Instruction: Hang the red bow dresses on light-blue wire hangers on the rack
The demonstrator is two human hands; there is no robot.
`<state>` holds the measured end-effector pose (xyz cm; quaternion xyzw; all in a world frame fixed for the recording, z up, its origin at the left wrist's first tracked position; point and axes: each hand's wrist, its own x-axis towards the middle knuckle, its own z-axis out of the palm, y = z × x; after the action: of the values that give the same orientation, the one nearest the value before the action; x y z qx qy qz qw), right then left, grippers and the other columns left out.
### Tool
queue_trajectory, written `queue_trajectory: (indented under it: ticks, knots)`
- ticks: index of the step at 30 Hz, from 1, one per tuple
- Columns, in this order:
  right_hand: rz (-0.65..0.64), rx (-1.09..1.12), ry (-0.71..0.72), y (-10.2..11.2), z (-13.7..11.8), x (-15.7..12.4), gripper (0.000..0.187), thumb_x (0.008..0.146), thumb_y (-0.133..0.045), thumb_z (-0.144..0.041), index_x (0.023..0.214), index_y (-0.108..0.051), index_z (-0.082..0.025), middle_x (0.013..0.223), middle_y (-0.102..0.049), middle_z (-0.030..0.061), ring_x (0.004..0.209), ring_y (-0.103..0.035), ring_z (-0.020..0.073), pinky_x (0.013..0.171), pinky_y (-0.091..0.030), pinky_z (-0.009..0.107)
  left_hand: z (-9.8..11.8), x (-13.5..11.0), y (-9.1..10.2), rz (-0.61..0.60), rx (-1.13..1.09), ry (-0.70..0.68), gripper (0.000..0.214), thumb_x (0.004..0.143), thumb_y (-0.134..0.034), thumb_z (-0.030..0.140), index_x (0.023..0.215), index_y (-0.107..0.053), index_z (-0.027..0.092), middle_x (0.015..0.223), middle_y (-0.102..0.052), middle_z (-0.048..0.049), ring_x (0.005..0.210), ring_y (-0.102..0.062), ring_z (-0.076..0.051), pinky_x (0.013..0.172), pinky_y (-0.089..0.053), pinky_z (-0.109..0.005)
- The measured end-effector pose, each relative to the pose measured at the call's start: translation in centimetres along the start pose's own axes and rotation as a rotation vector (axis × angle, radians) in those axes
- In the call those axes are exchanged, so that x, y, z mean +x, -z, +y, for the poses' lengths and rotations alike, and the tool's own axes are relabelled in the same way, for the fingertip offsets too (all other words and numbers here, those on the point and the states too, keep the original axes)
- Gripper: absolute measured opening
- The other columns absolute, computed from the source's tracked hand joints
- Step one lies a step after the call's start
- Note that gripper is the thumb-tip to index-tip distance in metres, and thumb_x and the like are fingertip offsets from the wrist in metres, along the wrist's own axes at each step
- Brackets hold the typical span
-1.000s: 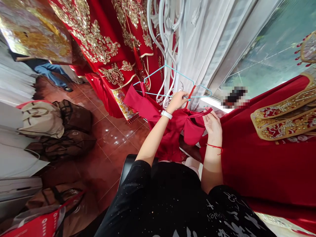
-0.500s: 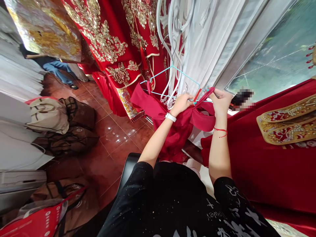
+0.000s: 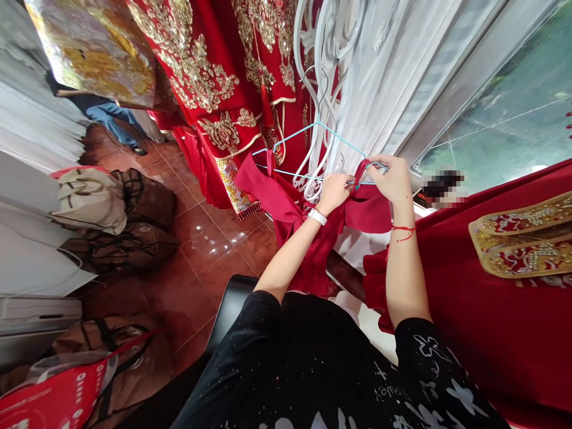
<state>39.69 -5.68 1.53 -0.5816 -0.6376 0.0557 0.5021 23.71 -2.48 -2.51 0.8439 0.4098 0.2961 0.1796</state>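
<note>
A crimson dress with wide ruffled sleeves hangs from a light blue wire hanger. Its left strap is looped over the hanger's left shoulder. My left hand, with a white band on the wrist, is closed on the lower part of the right strap. At the top of that strap, beside the hanger's right end, my right hand pinches with thumb and forefinger. The fingertips partly cover the strap and hanger there.
Red gowns with gold embroidery hang behind at the left, next to a white scrolled metal stand. Another red garment is at right. Brown bags lie on the tiled floor. A seated person's legs show far left.
The right strap has come inward from the right and now lies over the hanger's right shoulder. My right hand has moved slightly left with it; the left hand stays close by.
</note>
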Motion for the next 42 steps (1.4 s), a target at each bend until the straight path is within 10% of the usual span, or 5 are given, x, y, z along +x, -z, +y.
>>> queue_trajectory:
  ticks: [9,15,21,30,42]
  knots:
    - [0.018,-0.047,-0.028,-0.9,0.8,-0.8,0.018,0.079,-0.072,-0.029,0.094,-0.074,-0.019,0.067,-0.052,-0.0044,0.068,-0.055,0.0146,0.084,-0.052,0.032,-2.4,-4.9,3.1,0.306,-0.178,-0.064,0.036,0.102,-0.045,0.016,0.127,-0.069,0.023,0.137,-0.071,-0.0083,0.135,-0.060,-0.023,0.118,-0.044,-0.041]
    - [0.034,-0.098,-0.013,-1.1,3.3,1.1,0.019,0.085,-0.067,-0.029,0.101,-0.073,-0.020,0.075,-0.054,-0.0002,0.081,-0.061,0.0205,0.092,-0.053,0.041,-12.7,-10.3,9.6,0.909,-0.191,0.210,0.037,0.100,-0.061,0.038,0.135,-0.059,0.026,0.142,-0.065,-0.0066,0.139,-0.055,-0.027,0.122,-0.041,-0.053]
    - [0.164,-0.060,0.111,-7.1,-2.1,-1.9,0.033,0.098,-0.049,-0.026,0.124,-0.069,-0.023,0.126,-0.062,0.0152,0.133,-0.055,0.0342,0.113,-0.046,0.058,-20.8,-8.9,14.3,0.588,-0.324,0.226,0.063,0.084,-0.079,0.053,0.138,-0.060,0.026,0.154,-0.061,-0.0109,0.147,-0.054,-0.029,0.127,-0.040,-0.050]
    - [-0.302,0.072,0.116,-20.1,-9.7,-1.9,0.038,0.101,-0.059,-0.035,0.137,-0.065,-0.023,0.134,-0.073,0.0124,0.130,-0.061,0.0321,0.118,-0.037,0.060,-20.6,-10.5,13.8,0.499,-0.573,0.242,0.068,0.077,-0.078,0.070,0.119,-0.072,0.018,0.120,-0.077,-0.0133,0.115,-0.072,-0.031,0.106,-0.058,-0.046]
    - [-0.338,0.106,-0.075,-20.1,-10.9,-1.9,0.027,0.103,-0.059,-0.040,0.092,-0.076,-0.022,0.105,-0.081,0.0076,0.107,-0.070,0.0282,0.113,-0.026,0.053,-19.3,-9.2,18.5,0.349,-0.324,0.175,0.045,0.074,-0.085,0.053,0.102,-0.079,0.019,0.103,-0.076,-0.0086,0.101,-0.069,-0.026,0.098,-0.056,-0.040]
